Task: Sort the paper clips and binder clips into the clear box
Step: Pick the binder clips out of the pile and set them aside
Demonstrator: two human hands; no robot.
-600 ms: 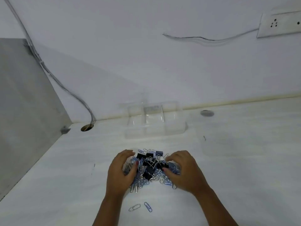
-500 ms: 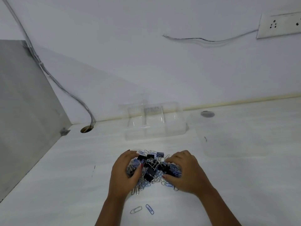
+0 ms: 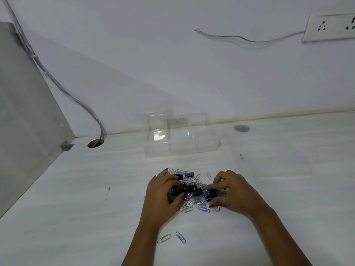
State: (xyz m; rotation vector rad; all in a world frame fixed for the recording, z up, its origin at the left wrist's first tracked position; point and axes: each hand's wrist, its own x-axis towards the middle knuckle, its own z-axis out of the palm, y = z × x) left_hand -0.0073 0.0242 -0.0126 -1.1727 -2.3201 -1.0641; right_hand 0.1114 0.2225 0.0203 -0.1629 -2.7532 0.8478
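A mixed pile of black binder clips and blue and silver paper clips [image 3: 192, 191] lies on the white desk. My left hand [image 3: 163, 196] curls over the pile's left side, thumb and fingers closed around a few black binder clips. My right hand [image 3: 233, 192] rests on the pile's right side, fingertips pressing into the clips. Whether it holds any of them I cannot tell. The clear box [image 3: 180, 137] with compartments stands empty behind the pile, near the wall. Two loose paper clips [image 3: 172, 238] lie between my forearms.
A grey partition [image 3: 23, 116] closes off the left side. A cable runs down into a desk hole [image 3: 95, 143]. A round cap [image 3: 241, 128] sits right of the box. A socket plate [image 3: 330, 27] is on the wall.
The pile has spread wider. My right hand has shifted to the right and my left hand has closed over binder clips at the left.
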